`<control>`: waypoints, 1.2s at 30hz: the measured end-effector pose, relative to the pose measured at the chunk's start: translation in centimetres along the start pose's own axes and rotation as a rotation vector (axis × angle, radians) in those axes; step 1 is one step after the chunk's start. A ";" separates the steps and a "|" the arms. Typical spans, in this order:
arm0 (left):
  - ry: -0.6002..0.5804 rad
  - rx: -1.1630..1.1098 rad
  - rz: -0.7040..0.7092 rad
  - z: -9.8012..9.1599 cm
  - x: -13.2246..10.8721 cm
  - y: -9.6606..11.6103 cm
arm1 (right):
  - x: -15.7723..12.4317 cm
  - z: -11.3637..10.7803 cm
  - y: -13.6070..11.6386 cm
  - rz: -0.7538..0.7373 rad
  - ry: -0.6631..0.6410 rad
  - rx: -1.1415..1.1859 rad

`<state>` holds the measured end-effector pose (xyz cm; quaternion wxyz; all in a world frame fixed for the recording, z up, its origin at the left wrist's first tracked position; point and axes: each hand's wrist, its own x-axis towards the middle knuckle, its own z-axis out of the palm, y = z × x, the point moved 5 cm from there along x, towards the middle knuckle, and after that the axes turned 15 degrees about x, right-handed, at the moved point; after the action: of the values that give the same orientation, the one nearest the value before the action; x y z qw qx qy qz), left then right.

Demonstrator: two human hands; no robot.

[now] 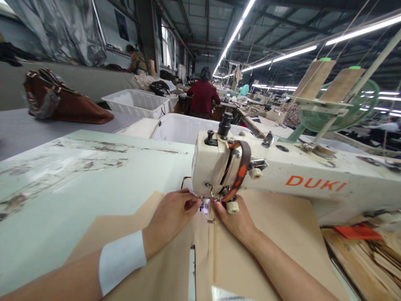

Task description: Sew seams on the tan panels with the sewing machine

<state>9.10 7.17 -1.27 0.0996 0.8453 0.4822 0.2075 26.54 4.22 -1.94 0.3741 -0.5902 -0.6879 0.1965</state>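
From my remote seat I can read one word: DUKI (316, 183), in slanted orange-red capitals along the cream arm of the sewing machine (282, 161), above and to the right of the right hand (237, 219). Far beyond and above the left hand (171, 215), a dark wall poster (121, 25) is too small for me to make out any lettering.

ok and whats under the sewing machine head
Tan material lies beneath the sewing machine head, with the left hand and right hand close below it. The hands and machine cover part of the material, so what is there cannot be seen.
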 end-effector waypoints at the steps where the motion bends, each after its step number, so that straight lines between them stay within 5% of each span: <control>1: 0.004 -0.005 -0.004 -0.1 0.0 0.0 | 0.0 0.0 0.0 0.001 0.000 0.001; 36: -0.008 0.034 0.005 0.1 0.0 0.2 | 0.1 -0.4 -1.0 -0.008 0.018 0.045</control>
<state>9.25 7.10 -1.26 0.0864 0.8488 0.4833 0.1962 26.20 4.00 -0.93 0.3944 -0.5805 -0.6822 0.2050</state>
